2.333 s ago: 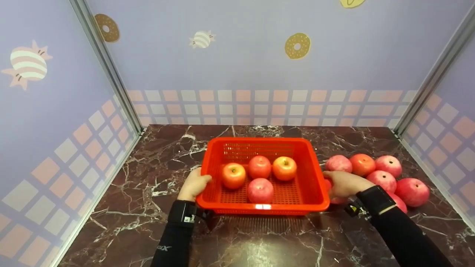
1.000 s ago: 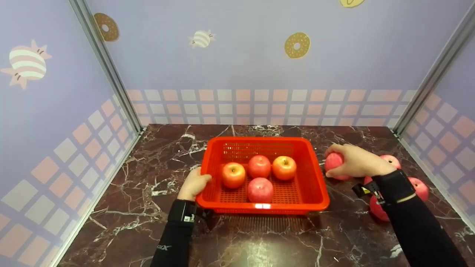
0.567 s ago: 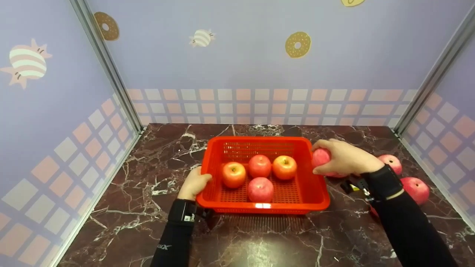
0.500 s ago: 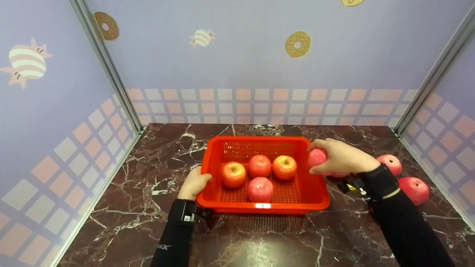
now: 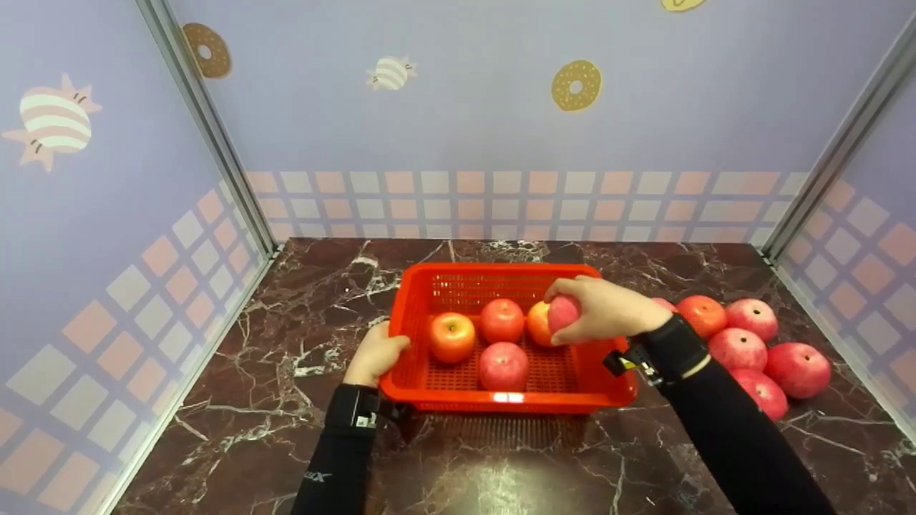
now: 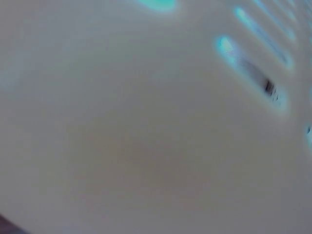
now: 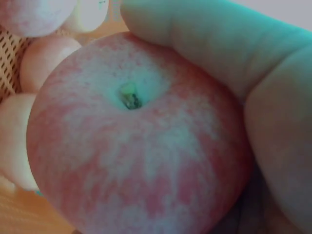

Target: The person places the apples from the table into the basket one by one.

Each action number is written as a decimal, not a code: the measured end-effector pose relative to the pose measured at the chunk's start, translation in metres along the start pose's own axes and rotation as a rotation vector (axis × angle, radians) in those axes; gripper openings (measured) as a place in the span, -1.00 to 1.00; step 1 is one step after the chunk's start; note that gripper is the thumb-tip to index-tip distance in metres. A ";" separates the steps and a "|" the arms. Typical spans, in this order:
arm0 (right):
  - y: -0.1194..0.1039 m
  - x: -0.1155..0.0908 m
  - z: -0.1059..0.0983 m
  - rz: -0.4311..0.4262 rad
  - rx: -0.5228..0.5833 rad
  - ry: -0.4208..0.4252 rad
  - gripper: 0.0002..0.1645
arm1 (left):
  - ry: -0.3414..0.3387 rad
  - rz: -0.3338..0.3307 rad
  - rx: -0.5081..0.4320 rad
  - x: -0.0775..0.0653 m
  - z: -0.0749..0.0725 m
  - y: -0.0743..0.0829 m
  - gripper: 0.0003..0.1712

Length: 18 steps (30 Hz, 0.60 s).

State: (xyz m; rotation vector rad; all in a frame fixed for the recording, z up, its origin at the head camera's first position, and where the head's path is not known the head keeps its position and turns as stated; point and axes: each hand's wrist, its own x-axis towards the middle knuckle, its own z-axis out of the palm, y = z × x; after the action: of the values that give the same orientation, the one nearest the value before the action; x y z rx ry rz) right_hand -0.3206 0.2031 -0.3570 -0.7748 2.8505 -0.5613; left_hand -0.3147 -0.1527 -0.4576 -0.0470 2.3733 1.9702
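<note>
The right hand [image 5: 605, 309] grasps a pink apple [image 5: 564, 313] over the right half of the red basket [image 5: 444, 398], partly hiding one of the four apples [image 5: 503, 367] lying inside. Whether those two touch, I cannot tell. The left hand [image 5: 373, 354] grips the basket's left rim. The basket sits on the counter [image 5: 300, 429]; to its right cluster six more apples [image 5: 737, 349], the leftmost partly hidden.
</note>
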 end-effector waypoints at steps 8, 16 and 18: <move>-0.004 0.013 0.017 -0.022 -0.066 -0.035 -0.35 | 0.006 0.000 0.035 0.000 0.000 0.001 -0.59; -0.004 0.021 0.031 -0.021 -0.105 -0.107 -0.33 | -0.033 -0.002 0.023 -0.031 0.000 0.040 -0.58; -0.004 0.023 0.033 -0.028 -0.103 -0.114 -0.34 | -0.036 -0.005 0.020 -0.032 0.000 0.041 -0.57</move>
State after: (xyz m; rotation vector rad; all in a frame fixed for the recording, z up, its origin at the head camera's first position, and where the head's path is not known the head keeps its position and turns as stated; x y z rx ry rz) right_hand -0.3309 0.1781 -0.3870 -0.8354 2.7860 -0.3635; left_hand -0.2851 -0.1452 -0.4151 -0.0171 2.3683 1.9276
